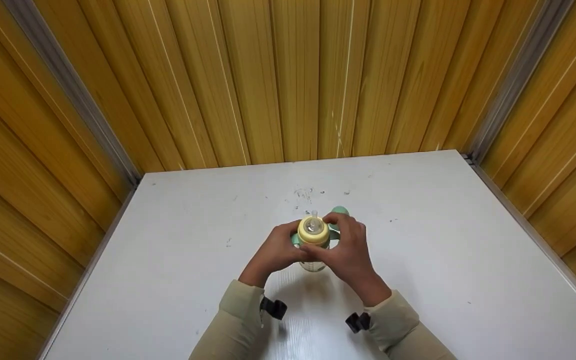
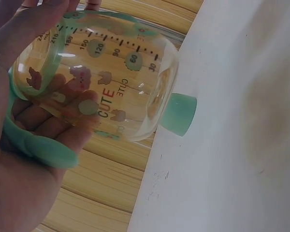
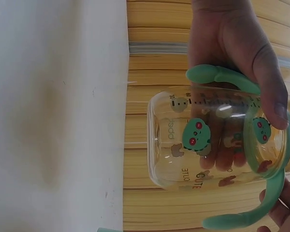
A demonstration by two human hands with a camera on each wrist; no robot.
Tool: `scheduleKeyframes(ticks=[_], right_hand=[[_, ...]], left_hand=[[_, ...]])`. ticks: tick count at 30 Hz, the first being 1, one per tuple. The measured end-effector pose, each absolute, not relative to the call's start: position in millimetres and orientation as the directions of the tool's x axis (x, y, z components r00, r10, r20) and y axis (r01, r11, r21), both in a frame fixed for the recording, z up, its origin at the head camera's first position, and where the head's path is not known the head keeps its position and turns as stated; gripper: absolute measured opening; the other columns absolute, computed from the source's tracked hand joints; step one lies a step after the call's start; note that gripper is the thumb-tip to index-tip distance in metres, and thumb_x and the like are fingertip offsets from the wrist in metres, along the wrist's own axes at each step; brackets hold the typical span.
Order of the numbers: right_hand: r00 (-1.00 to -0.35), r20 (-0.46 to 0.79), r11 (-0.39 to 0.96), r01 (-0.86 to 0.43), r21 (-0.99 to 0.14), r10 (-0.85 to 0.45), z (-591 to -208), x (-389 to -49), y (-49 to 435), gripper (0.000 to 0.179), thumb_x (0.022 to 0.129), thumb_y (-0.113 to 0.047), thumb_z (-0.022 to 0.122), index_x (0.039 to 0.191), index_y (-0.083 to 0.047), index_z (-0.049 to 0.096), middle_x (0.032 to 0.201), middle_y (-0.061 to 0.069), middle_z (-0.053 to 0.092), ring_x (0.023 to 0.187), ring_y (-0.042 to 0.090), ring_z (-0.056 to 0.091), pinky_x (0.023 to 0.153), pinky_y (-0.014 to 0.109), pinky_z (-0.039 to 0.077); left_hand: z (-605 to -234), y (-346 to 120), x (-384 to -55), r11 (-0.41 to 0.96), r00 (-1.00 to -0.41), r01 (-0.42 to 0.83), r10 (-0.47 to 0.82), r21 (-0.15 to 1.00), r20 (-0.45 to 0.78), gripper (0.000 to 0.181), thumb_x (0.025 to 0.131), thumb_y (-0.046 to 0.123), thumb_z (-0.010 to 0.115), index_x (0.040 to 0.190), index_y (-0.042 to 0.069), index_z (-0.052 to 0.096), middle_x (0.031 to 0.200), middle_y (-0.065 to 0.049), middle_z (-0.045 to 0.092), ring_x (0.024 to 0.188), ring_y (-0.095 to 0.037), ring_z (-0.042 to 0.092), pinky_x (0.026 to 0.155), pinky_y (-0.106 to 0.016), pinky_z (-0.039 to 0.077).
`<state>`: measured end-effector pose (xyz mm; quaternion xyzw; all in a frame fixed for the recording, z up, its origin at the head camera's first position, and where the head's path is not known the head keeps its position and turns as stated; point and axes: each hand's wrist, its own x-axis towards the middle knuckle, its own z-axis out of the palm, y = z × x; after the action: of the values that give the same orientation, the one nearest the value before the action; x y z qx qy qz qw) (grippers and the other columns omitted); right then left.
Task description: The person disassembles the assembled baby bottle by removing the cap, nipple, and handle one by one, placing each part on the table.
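Observation:
A clear baby bottle (image 1: 313,266) with a yellow collar (image 1: 313,230) and a transparent nipple on top is held upright between both hands over the white table. My left hand (image 1: 279,248) grips its left side near the collar. From the right, my right hand (image 1: 349,254) grips the same upper part, thumb across the front. Green side handles (image 2: 48,151) curve out from the bottle's neck. In the right wrist view the bottle wall (image 3: 176,166) shows printed cartoon figures and appears to contain no liquid. Behind it on the table stands a green cap (image 2: 179,114).
The white tabletop (image 1: 193,240) has small dark marks beyond the hands. Yellow wood-patterned panels (image 1: 293,80) rise along its back and both sides, with grey metal posts (image 1: 73,95) at the corners. Each wrist carries a small black mount (image 1: 274,308).

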<state>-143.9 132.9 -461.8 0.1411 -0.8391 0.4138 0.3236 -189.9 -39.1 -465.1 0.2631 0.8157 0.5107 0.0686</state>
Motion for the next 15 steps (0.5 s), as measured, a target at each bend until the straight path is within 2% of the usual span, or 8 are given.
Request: scheduleKeyframes(ticks=[5,10,15], right_hand=[[-0.791,0.611,0.581,-0.486,-0.653,0.024,-460.9,-143.2,132.8,0.065,0.064,-0.047,0.087,0.11,-0.013,0.057,0.106,-0.003,0.061,0.103,0.02,0.057,0.092,0.04,0.033],[-0.855,0.518,0.523,-0.434,-0.734,0.017,-458.5,-141.3,134.6,0.06,0.067,-0.042,0.086,0.114,-0.02,0.058,0.112,-0.008,0.061,0.109,0.016,0.053,0.091,0.044,0.041],[-0.883,0.468,0.443,-0.429,-0.787,-0.025,-458.9,-142.9,138.3,0.056,0.071,-0.035,0.085,0.119,-0.023,0.058,0.117,-0.01,0.06,0.114,0.014,0.055,0.092,0.043,0.048]], left_hand=[[-466.0,-39.0,-190.2,0.339,-0.851,0.363,0.5,0.868,0.16,0.068,0.068,0.045,0.085,0.129,0.03,0.06,0.12,0.013,0.065,0.108,-0.009,0.061,0.094,-0.037,0.05],[-465.7,-39.8,-189.6,0.353,-0.856,0.358,0.495,0.864,0.152,0.069,0.068,0.045,0.085,0.129,0.028,0.06,0.119,0.012,0.065,0.105,-0.01,0.061,0.092,-0.036,0.051],[-465.1,-40.2,-189.6,0.339,-0.847,0.366,0.508,0.867,0.159,0.068,0.067,0.042,0.086,0.129,0.027,0.06,0.118,0.012,0.065,0.104,-0.011,0.061,0.092,-0.036,0.052]])
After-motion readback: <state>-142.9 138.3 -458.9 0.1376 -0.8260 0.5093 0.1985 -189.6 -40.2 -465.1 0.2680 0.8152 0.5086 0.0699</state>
